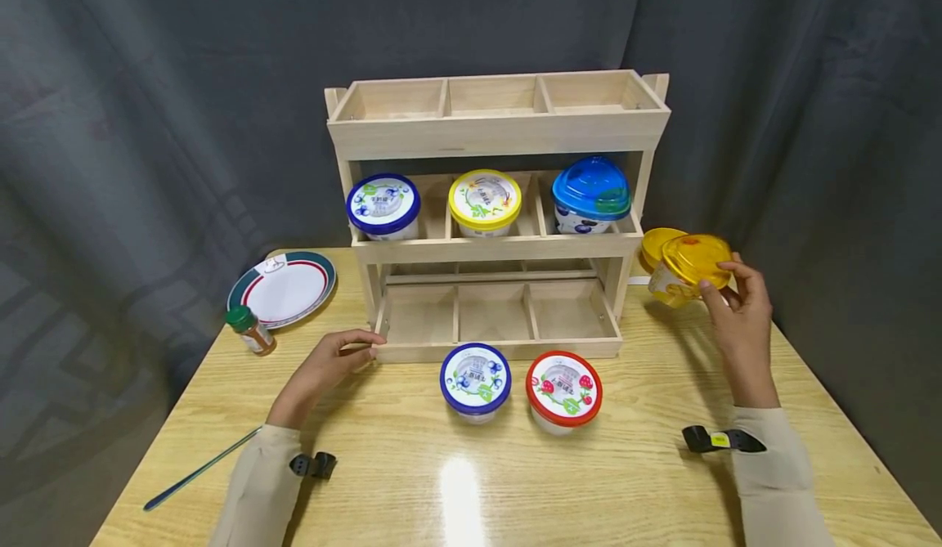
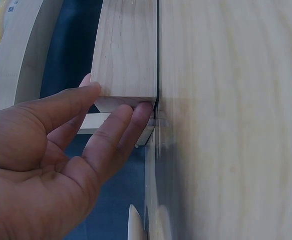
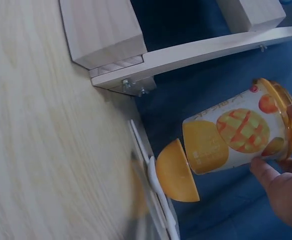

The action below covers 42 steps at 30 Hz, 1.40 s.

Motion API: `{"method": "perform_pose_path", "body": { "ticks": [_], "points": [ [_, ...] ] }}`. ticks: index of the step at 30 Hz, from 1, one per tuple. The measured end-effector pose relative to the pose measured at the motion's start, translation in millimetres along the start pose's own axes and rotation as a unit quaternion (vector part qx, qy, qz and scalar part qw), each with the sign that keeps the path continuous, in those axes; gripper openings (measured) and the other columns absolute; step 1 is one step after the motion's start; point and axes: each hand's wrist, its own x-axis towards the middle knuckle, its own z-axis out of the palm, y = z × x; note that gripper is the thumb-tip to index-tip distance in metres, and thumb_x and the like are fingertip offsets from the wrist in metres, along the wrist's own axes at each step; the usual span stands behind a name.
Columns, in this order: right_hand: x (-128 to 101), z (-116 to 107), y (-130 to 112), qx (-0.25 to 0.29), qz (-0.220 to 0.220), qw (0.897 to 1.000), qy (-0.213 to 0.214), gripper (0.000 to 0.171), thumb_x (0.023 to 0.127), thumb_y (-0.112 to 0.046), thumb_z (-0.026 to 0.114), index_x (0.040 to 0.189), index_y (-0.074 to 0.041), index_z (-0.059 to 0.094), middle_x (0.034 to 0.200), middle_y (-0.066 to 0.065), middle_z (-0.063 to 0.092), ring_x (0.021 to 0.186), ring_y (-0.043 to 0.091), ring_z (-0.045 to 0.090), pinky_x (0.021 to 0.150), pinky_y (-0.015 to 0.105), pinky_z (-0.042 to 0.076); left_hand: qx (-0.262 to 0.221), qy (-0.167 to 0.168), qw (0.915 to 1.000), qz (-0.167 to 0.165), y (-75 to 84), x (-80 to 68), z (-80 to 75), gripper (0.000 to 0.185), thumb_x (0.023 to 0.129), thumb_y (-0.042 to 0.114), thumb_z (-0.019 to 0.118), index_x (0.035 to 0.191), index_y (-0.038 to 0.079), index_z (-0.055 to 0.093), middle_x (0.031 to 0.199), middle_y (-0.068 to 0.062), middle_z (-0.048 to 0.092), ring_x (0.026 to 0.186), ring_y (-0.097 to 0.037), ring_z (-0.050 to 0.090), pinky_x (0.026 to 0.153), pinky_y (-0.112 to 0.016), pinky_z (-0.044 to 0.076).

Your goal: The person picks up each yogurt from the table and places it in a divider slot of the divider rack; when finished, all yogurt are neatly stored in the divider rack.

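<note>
Right of frame: one yellow-lidded mango cup [image 1: 688,271] pinched in right hand [image 1: 739,314], beside one yellow-lidded tub [image 1: 653,244]; left hand [image 1: 324,371], fingers straight, touching three-tier wooden rack [image 1: 500,342]; three tubs shelved; two tubs below centre.

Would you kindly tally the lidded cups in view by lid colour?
Blue lids: 3
Yellow lids: 3
Red lids: 1
Total: 7
</note>
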Motion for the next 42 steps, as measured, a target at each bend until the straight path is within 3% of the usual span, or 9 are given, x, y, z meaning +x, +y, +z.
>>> {"method": "perform_pose_path", "body": {
  "ticks": [3,7,11,17,25,34,42],
  "points": [
    [-2,-1,-3,-0.008,-0.009,1.000,0.002,0.042,0.109,0.001,0.059,0.145,-0.020,0.057,0.178,0.001,0.027,0.147,0.021,0.045,0.099,0.008,0.045,0.001,0.000,1.0000,0.000,-0.3,0.0,0.3,0.028,0.109,0.001,0.062,0.133,-0.012,0.068,0.146,-0.032,0.059,0.130,-0.041,0.063,0.095,-0.033,0.057],
    [-4,-2,-9,0.029,-0.010,1.000,0.005,0.040,0.109,0.002,0.059,0.144,-0.018,0.057,0.177,0.000,0.030,0.149,0.020,0.045,0.105,0.011,0.043,0.005,0.001,1.0000,0.000,-0.4,-0.1,0.8,0.028,0.109,0.002,0.062,0.133,-0.012,0.068,0.146,-0.032,0.059,0.131,-0.042,0.062,0.096,-0.034,0.057],
    [-5,-2,-14,0.069,-0.018,0.997,0.008,0.039,0.108,0.005,0.060,0.141,-0.015,0.059,0.176,0.002,0.034,0.144,0.020,0.050,0.104,0.012,0.045,0.007,0.002,1.0000,0.001,0.2,-0.3,1.1,0.027,0.109,0.002,0.062,0.133,-0.011,0.069,0.146,-0.031,0.060,0.131,-0.041,0.062,0.096,-0.034,0.056],
    [-11,-2,-24,0.084,-0.058,0.995,0.007,0.041,0.106,0.009,0.060,0.142,-0.010,0.061,0.174,0.006,0.038,0.146,0.021,0.050,0.101,0.012,0.045,0.006,0.001,1.0000,-0.001,1.3,-0.5,0.8,0.028,0.109,0.003,0.063,0.133,-0.011,0.068,0.146,-0.031,0.059,0.128,-0.039,0.064,0.095,-0.033,0.056],
    [-24,2,-42,0.145,-0.127,0.981,-0.022,0.041,0.101,0.017,0.063,0.138,0.000,0.064,0.170,0.013,0.043,0.146,0.025,0.051,0.100,0.015,0.047,0.004,-0.001,1.0000,-0.004,0.1,-0.7,-0.3,0.029,0.110,0.004,0.062,0.134,-0.011,0.068,0.147,-0.032,0.059,0.129,-0.040,0.064,0.095,-0.033,0.057],
    [-41,8,-57,0.165,-0.165,0.971,-0.055,0.037,0.101,0.018,0.062,0.135,0.005,0.065,0.167,0.016,0.046,0.149,0.028,0.049,0.107,0.018,0.048,0.007,-0.001,1.0000,-0.007,-0.6,-0.3,0.0,0.029,0.110,0.004,0.063,0.135,-0.009,0.069,0.148,-0.031,0.059,0.130,-0.039,0.063,0.096,-0.034,0.056],
    [-50,10,-63,0.150,-0.173,0.970,-0.084,0.038,0.100,0.021,0.060,0.135,0.007,0.064,0.167,0.016,0.046,0.151,0.027,0.049,0.107,0.018,0.048,0.006,0.001,0.9999,-0.011,1.5,-0.5,0.4,0.029,0.110,0.004,0.063,0.134,-0.010,0.069,0.148,-0.031,0.059,0.130,-0.039,0.063,0.095,-0.033,0.056]
  ]
}}
